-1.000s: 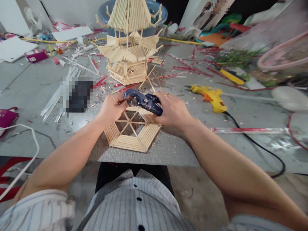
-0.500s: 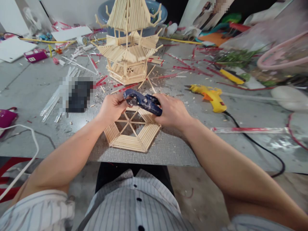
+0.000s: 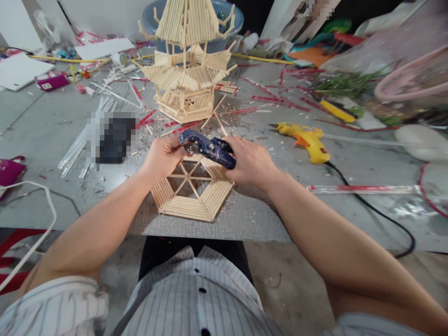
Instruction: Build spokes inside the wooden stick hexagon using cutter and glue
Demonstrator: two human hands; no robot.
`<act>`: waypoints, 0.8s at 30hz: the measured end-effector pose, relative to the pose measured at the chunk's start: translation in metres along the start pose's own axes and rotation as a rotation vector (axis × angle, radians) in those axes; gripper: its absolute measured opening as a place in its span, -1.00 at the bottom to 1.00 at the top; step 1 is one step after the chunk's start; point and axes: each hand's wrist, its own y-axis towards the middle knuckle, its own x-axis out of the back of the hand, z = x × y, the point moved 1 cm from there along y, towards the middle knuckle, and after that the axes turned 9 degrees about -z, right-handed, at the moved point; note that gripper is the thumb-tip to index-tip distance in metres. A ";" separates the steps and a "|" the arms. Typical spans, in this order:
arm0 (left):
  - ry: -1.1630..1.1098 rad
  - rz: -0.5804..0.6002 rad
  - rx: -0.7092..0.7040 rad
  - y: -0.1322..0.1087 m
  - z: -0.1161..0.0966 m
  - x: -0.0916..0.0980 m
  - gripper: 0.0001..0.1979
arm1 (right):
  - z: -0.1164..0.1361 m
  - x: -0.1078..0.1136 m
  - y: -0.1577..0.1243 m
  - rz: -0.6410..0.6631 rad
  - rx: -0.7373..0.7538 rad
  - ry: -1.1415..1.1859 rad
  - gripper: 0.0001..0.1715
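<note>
Nearest the wearer, just in front of both hands, a hexagonal stick frame [image 3: 189, 205] lies flat on the grey table [image 3: 255, 221], with thin spokes crossing its open middle; its far edge runs beneath the hands. Over that edge, the right hand [image 3: 250, 161] is curled firmly around the handles of a dark blue hand tool [image 3: 210, 148]. The left hand [image 3: 164, 156] has its thumb and fingers drawn together in a pinch at the tool's curved end; I cannot tell whether they grip the tool or something small.

Right of the right hand lie a red-and-clear strip [image 3: 364, 190] and, a little farther off, a yellow glue gun [image 3: 315, 145]. Left of the left hand are a dark rectangular object [image 3: 114, 144], partly pixelated, and clear sticks [image 3: 75, 147]. Beyond both hands a tiered stick pagoda [image 3: 189, 77] stands upright among red scraps, with a blue basin [image 3: 238, 18] behind it.
</note>
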 end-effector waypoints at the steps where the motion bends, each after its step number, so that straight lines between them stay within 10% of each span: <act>1: 0.001 0.002 0.002 0.000 0.000 0.000 -0.81 | 0.000 0.000 0.000 0.003 0.000 0.002 -0.32; 24: -0.039 0.004 0.024 0.000 0.003 0.000 -0.78 | 0.008 0.007 -0.002 0.073 -0.071 -0.046 -0.41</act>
